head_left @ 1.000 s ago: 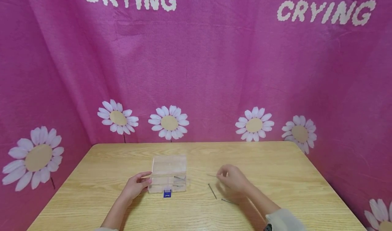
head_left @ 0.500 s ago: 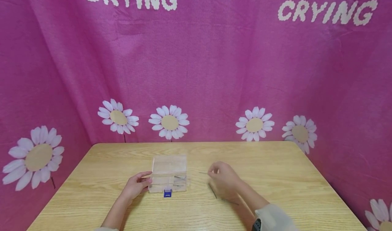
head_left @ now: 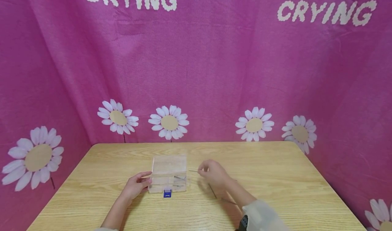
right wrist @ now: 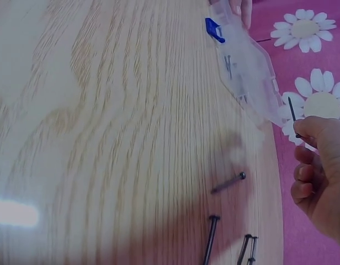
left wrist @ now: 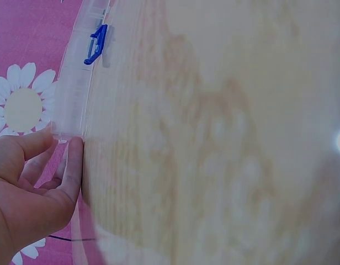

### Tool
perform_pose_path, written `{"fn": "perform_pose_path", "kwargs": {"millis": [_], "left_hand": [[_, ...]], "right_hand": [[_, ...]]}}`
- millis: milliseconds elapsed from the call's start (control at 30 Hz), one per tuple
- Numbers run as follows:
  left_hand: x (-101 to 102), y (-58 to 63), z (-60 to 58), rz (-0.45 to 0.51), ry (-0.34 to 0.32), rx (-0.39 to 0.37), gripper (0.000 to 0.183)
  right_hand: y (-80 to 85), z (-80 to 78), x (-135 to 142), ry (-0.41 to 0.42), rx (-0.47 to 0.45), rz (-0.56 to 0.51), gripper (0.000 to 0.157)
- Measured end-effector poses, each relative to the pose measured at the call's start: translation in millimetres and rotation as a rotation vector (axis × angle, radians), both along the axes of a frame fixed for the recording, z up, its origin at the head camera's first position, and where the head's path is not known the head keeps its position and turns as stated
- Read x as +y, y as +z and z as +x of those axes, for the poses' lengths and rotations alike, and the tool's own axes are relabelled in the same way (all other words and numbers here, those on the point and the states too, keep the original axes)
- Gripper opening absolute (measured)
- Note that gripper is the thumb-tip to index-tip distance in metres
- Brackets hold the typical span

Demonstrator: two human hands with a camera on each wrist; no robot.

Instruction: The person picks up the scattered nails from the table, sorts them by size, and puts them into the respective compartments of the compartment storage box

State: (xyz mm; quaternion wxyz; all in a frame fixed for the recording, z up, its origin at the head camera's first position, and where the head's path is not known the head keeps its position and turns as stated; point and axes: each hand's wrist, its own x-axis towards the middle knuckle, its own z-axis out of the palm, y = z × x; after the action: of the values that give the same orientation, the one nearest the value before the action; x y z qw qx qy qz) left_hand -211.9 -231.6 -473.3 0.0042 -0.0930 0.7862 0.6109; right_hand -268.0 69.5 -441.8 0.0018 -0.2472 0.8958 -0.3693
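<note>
A clear plastic compartment box [head_left: 169,164] lies with its lid raised back and its blue latch [head_left: 167,193] at the front. My left hand [head_left: 136,184] holds its left end between thumb and fingers, as the left wrist view also shows. Between thumb and forefinger, my right hand [head_left: 213,173] pinches a nail [right wrist: 292,113] by its head end. The nail's point reaches toward the box's right side, a short gap away in the head view. A few nails [head_left: 179,177] lie inside the right-hand compartments.
Several loose nails lie on the wooden table [head_left: 92,190], among them a thick dark nail [right wrist: 212,237] and a shorter nail [right wrist: 228,183]. My right forearm partly covers them in the head view. A pink flowered curtain [head_left: 211,71] hangs behind the table.
My right hand has moved left with the nail, from above the loose nails to close by the box. My left hand and the box have stayed in place.
</note>
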Motion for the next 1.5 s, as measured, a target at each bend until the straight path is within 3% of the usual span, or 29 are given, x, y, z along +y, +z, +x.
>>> {"fn": "perform_pose_path", "kwargs": {"millis": [567, 867, 1500], "left_hand": [[-2, 0.2, -0.2, -0.018, -0.009, -0.008, 0.040], [-1, 1.4, -0.4, -0.043, -0.003, -0.022, 0.039], [-1, -0.8, 0.2, 0.003, -0.012, 0.017, 0.039]], "right_hand": [[-0.7, -0.2, -34, 0.033, 0.021, 0.022, 0.011], [-6.0, 1.4, -47, 0.009, -0.072, 0.008, 0.013], [-14.0, 5.2, -64, 0.004, -0.052, 0.027, 0.011]]}}
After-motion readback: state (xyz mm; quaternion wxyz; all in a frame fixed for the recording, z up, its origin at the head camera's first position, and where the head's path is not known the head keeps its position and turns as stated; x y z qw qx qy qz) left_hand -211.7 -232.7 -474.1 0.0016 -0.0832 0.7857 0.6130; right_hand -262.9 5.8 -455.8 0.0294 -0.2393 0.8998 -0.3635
